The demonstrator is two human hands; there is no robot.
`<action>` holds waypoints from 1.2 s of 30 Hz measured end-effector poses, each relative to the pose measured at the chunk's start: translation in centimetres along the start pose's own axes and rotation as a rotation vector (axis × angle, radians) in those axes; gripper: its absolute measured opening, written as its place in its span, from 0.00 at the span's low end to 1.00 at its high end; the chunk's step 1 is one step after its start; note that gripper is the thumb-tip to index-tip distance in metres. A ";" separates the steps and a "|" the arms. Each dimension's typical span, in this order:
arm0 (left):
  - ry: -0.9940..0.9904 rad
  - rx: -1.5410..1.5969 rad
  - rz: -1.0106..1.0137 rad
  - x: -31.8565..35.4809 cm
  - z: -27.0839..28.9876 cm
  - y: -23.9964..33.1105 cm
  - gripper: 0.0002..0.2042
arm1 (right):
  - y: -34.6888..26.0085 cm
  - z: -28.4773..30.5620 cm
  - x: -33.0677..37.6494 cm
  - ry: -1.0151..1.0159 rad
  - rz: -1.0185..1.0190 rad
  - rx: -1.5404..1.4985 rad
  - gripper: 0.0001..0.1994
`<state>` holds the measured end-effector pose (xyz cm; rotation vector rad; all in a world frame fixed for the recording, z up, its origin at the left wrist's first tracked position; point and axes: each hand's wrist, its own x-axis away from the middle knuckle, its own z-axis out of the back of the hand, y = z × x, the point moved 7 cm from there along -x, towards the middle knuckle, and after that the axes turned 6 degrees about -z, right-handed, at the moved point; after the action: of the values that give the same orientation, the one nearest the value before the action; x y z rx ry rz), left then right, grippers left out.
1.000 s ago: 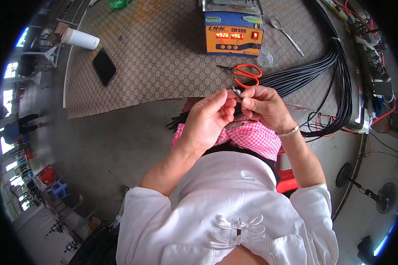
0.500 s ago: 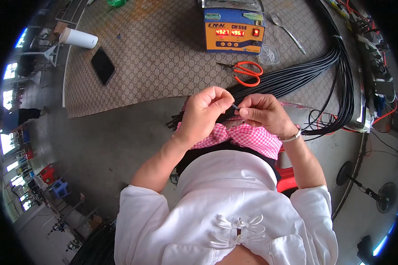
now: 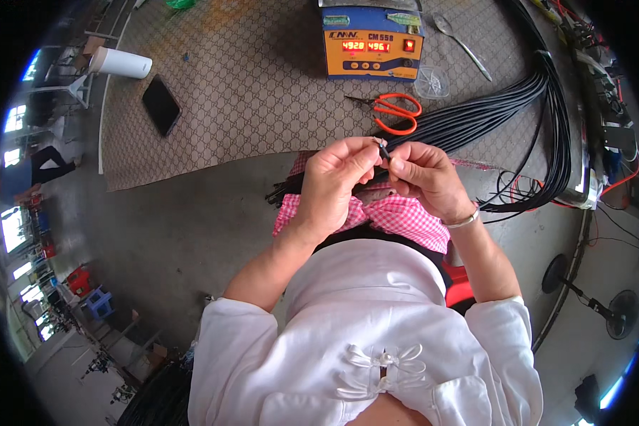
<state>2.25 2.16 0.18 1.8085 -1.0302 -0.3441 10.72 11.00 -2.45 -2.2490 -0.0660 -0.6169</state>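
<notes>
Black cable end (image 3: pixel 384 153) between both hands (image 3: pixel 376 181)

Both hands, left hand (image 3: pixel 337 177) and right hand (image 3: pixel 424 177), pinch a black cable end (image 3: pixel 384 153) above the patterned mat (image 3: pixel 263 92).

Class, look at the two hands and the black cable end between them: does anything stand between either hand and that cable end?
Nothing visible does. The left hand and right hand both pinch the black cable end directly with their fingertips, above the pink checked cloth. The orange scissors lie apart on the mat.
</notes>
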 end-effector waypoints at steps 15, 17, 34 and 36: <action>-0.058 -0.138 -0.081 -0.8 0.3 1.1 0.07 | -0.4 -1.0 0.7 -0.040 -0.107 -0.069 0.09; -0.054 -0.095 -0.054 -0.9 0.4 0.9 0.07 | -0.5 -1.2 0.8 -0.021 -0.089 -0.068 0.09; -0.013 0.075 0.206 -1.4 1.6 -0.7 0.05 | -2.7 -0.8 0.8 0.175 0.403 0.717 0.04; 0.034 0.087 0.148 -1.5 1.3 -0.9 0.06 | -1.5 -0.3 0.3 0.189 0.251 0.446 0.05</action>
<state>0.99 2.64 -1.51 1.7965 -1.1638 -0.1802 10.54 11.82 -1.09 -1.7276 0.1575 -0.6064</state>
